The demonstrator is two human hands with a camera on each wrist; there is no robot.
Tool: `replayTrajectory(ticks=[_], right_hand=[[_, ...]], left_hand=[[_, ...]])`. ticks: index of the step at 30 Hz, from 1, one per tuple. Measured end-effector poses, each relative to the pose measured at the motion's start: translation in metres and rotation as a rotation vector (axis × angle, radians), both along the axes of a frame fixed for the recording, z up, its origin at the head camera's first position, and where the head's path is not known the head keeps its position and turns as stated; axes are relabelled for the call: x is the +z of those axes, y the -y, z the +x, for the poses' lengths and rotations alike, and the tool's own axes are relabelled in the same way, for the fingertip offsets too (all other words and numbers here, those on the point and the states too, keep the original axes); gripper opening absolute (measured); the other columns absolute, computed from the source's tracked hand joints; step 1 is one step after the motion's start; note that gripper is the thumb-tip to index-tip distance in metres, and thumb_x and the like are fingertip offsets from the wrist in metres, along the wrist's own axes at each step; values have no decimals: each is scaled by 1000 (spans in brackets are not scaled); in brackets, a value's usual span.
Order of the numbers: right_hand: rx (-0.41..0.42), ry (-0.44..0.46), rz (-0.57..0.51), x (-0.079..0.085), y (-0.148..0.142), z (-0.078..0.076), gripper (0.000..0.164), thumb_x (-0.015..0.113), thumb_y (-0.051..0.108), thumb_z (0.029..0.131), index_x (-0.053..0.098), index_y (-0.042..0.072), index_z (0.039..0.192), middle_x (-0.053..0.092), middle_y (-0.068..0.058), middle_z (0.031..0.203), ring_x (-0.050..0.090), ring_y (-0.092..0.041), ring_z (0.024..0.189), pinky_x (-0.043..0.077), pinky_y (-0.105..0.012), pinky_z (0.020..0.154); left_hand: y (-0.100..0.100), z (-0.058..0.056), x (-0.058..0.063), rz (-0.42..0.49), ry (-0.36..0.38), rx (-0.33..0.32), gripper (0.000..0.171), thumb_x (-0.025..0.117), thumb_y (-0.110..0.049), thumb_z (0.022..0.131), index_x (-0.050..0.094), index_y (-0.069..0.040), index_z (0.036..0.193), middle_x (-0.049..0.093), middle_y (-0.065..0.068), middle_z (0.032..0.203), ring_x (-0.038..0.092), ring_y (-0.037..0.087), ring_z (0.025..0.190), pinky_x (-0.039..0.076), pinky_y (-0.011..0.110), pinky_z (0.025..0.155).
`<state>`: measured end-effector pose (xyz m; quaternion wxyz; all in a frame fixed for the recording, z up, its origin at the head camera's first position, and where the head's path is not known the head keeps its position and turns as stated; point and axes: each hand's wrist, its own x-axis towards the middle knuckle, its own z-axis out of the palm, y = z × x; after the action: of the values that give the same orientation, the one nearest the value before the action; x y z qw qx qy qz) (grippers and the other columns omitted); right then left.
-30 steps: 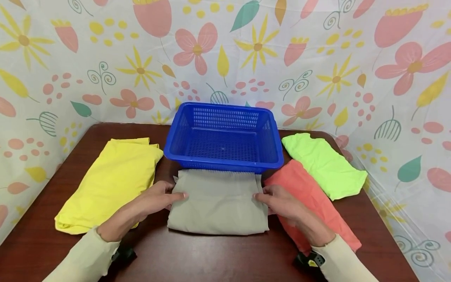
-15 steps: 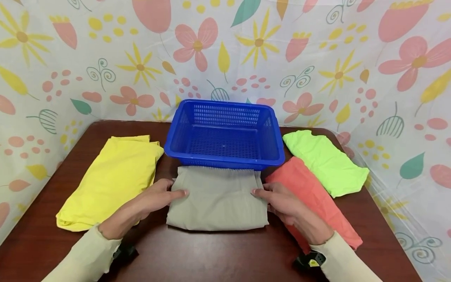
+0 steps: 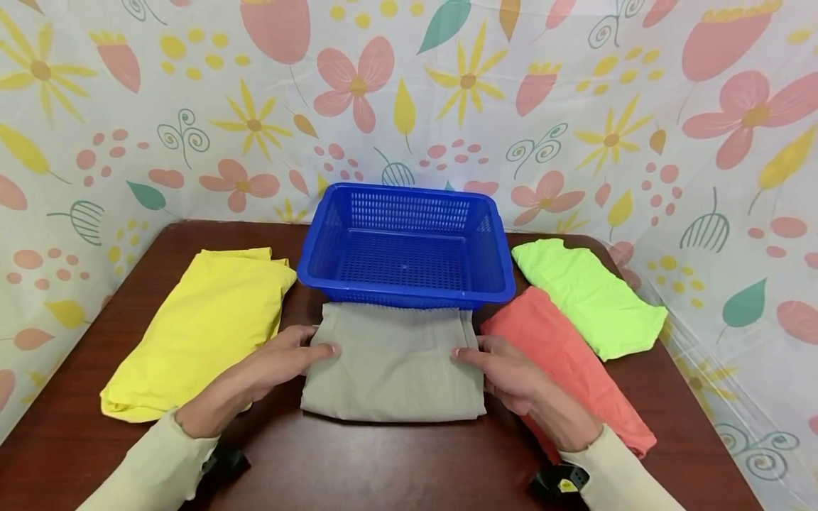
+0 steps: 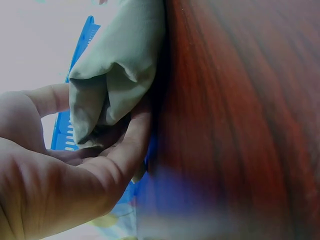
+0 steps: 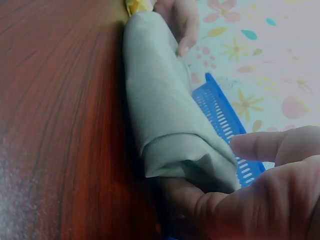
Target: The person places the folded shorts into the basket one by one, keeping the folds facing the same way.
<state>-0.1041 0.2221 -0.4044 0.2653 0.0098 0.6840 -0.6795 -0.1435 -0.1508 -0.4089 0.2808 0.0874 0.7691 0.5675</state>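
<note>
A folded grey-beige garment lies at the middle of the table, close in front of a blue plastic basket. My left hand grips its left edge, thumb on top and fingers tucked beneath, as the left wrist view shows on the folded cloth. At the opposite edge my right hand holds it the same way. In the right wrist view the thumb presses the upper side of the garment while the fingers go under. Those fingertips are hidden by the fabric.
To the left lies a folded yellow garment. On the right a coral-red folded garment sits beside a lime-green one. The brown table meets a flower-printed sheet at the back and right.
Both hands keep their grip on the grey-beige garment. The right thumb has slid slightly inward over the cloth; the rest shifts only a little with the head camera.
</note>
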Motion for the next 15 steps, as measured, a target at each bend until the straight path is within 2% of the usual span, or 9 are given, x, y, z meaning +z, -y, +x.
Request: replayTrajectory(ticks=[6, 12, 15], right_hand=[[1, 1, 7, 1, 1, 2, 50, 58, 19, 108, 42, -12, 144, 72, -13, 117, 71, -21, 103, 61, -41, 88], [-7, 15, -38, 0, 1, -1, 49, 57, 18, 109, 40, -11, 144, 72, -12, 116, 72, -21, 103, 62, -41, 87], [-13, 17, -77, -2, 2, -1, 47, 56, 17, 109, 41, -12, 143, 72, -13, 115, 72, -22, 103, 62, -42, 87]], left_hand=[[1, -1, -3, 71, 53, 12, 52, 64, -24, 106, 52, 8, 146, 73, 12, 120, 70, 20, 106, 57, 36, 94], [0, -2, -4, 127, 80, 2, 44, 60, -22, 107, 57, 11, 136, 73, 12, 116, 70, 20, 105, 58, 36, 93], [-1, -1, -5, 142, 90, -1, 44, 60, -23, 107, 58, 10, 136, 74, 12, 116, 70, 20, 106, 58, 37, 94]])
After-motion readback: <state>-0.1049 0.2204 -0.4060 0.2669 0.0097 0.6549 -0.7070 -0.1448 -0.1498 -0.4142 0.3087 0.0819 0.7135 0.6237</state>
